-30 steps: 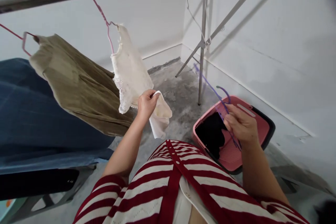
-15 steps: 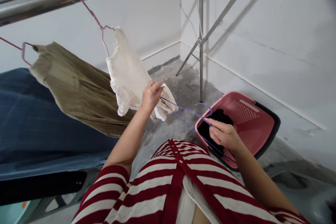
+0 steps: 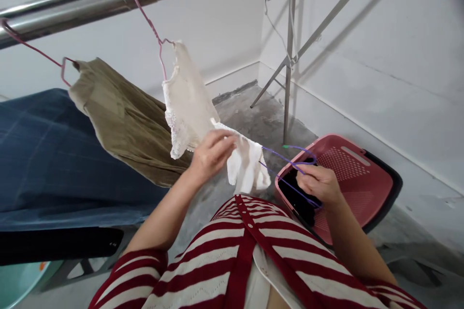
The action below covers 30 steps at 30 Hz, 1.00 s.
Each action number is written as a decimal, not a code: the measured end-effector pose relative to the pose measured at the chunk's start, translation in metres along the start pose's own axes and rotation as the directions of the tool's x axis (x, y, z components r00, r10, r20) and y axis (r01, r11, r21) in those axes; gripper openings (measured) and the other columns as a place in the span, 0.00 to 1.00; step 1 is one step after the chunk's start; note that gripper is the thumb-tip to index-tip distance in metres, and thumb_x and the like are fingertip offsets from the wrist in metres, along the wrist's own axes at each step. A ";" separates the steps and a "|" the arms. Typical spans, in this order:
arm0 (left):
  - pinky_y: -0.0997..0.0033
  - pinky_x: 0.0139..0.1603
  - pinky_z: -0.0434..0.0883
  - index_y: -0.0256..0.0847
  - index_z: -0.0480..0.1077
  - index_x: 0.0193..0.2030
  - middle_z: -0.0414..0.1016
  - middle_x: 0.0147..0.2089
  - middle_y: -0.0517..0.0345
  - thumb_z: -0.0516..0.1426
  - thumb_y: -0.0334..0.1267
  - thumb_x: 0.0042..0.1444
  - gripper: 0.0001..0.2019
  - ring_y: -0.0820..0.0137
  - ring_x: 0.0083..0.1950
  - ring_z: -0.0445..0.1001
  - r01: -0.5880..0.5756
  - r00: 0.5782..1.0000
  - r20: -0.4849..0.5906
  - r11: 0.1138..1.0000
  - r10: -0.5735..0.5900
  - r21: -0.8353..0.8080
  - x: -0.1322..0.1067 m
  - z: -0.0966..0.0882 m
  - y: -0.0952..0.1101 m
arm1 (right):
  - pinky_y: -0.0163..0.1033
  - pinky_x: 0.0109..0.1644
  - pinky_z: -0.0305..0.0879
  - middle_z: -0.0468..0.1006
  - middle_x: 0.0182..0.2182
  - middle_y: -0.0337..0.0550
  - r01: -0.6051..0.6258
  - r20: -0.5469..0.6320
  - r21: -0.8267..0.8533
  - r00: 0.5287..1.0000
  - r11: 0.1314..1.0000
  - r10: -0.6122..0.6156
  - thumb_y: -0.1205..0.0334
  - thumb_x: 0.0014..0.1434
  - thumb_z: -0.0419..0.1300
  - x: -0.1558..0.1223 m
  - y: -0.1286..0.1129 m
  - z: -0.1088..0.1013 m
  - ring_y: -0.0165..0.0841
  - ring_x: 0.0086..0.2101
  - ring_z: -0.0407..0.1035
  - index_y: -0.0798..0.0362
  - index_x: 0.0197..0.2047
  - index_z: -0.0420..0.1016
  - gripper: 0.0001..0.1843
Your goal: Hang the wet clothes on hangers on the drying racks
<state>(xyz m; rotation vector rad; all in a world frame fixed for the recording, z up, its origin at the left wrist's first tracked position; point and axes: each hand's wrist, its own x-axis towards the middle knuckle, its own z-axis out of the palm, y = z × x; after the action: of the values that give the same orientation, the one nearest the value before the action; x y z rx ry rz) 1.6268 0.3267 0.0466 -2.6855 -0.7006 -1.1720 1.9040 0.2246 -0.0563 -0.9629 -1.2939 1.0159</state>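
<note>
My right hand (image 3: 319, 182) is closed on a purple wire hanger (image 3: 290, 185), gripping it near the base of its green-tipped hook. The hanger's other end runs into a small white garment (image 3: 250, 166), whose exact kind I cannot make out. My left hand (image 3: 213, 154) is at the garment's left side, fingers curled and seemingly pinching its edge; the fingertip contact is partly hidden. Just behind that hand hangs a cream lace-edged top (image 3: 188, 99) on a pink hanger (image 3: 154, 29).
Olive trousers (image 3: 126, 116) and a dark blue cloth (image 3: 72, 164) hang at left below a metal rail (image 3: 90, 12). A pink basket (image 3: 362, 174) holding black cloth (image 3: 297, 193) stands at right. Behind are a rack leg (image 3: 287, 101) and a white hanger (image 3: 277, 29).
The white garment now spreads out over the end of the purple hanger, having been bunched in my left hand. Both hands sit slightly lower, and the view has shifted left.
</note>
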 end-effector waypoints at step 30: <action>0.79 0.32 0.69 0.40 0.78 0.34 0.79 0.31 0.59 0.59 0.50 0.53 0.15 0.73 0.32 0.75 0.568 0.778 0.439 0.802 -0.450 -0.184 0.023 -0.084 -0.002 | 0.34 0.34 0.63 0.76 0.33 0.42 -0.228 0.089 -0.249 0.962 0.941 0.256 0.49 0.47 0.63 0.109 0.094 0.090 0.28 0.30 0.67 0.54 0.46 0.75 0.25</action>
<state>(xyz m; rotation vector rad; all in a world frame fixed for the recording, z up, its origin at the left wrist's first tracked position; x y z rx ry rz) 1.5840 0.3122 0.1213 -3.1364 -1.5225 -0.9074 1.8107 0.3557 -0.1111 -1.2847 -1.4446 1.1396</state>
